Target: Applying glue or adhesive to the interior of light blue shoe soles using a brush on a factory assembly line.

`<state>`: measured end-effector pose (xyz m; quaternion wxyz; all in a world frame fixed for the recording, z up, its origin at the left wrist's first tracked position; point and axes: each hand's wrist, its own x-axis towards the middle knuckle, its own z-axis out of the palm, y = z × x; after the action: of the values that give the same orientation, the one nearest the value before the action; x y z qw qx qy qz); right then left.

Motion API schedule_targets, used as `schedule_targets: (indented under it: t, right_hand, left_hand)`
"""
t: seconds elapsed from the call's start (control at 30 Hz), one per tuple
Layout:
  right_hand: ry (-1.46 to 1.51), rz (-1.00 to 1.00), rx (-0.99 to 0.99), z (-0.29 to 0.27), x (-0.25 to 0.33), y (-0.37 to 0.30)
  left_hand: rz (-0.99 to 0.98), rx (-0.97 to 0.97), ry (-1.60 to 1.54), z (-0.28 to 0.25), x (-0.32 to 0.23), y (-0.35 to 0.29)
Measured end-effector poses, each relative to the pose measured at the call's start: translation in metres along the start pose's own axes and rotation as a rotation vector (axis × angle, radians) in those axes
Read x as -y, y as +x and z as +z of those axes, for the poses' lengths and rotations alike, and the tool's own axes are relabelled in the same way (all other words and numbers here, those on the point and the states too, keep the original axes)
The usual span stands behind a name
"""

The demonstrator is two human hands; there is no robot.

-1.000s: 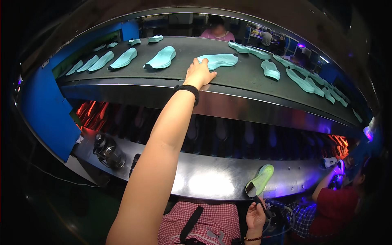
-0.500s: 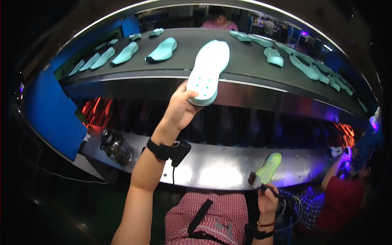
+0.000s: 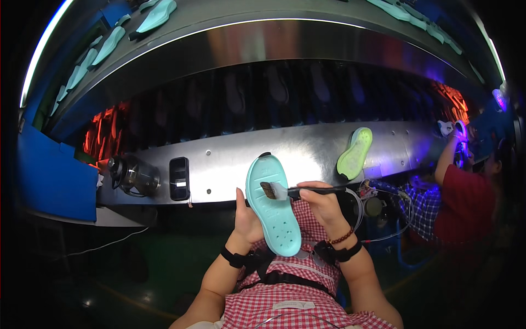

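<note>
A light teal shoe sole (image 3: 281, 226) with a black-tipped toe is tilted up in front of my body, its toe pointing away from me. My left hand (image 3: 249, 223) is closed on its left edge, thumb up along the side. From the right, my right hand (image 3: 322, 207) grips the black handle of a brush (image 3: 278, 191), whose brown bristles lie over the middle of the sole's inner face. A thin tube runs off from the handle end. On the steel ledge (image 3: 235, 164) beyond, a yellow-green sole (image 3: 356, 152) lies to the right.
A glass jug (image 3: 139, 176) and a black phone-like device (image 3: 178, 179) stand on the ledge at left. Behind it, soles pass in a dark opening with red glow at both ends. Several teal soles (image 3: 156, 16) lie on the upper belt. A co-worker in red (image 3: 466, 203) sits at right.
My left hand has brought the teal sole down from the upper belt to my body. My right hand has moved the brush from beside the yellow-green sole onto the teal one. The view has tilted down.
</note>
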<state>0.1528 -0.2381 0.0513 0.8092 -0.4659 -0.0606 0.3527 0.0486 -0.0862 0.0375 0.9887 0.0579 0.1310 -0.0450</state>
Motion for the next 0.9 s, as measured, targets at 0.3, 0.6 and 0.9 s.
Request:
schedule_targets:
  t: [0.3,0.6,0.9]
  right_hand:
    - [-0.137,0.001,-0.064,0.008,-0.005,0.027]
    - [-1.0,-0.409,0.198,0.044,0.015,-0.01]
    - [-0.581,-0.111,0.271,0.04,0.058,-0.028]
  left_hand:
    - [0.017,0.064,0.044,-0.014,0.011,-0.003]
    - [0.264,-0.273,0.274,-0.007,0.009,0.014]
    - [0.135,-0.127,0.196,0.007,-0.002,-0.008]
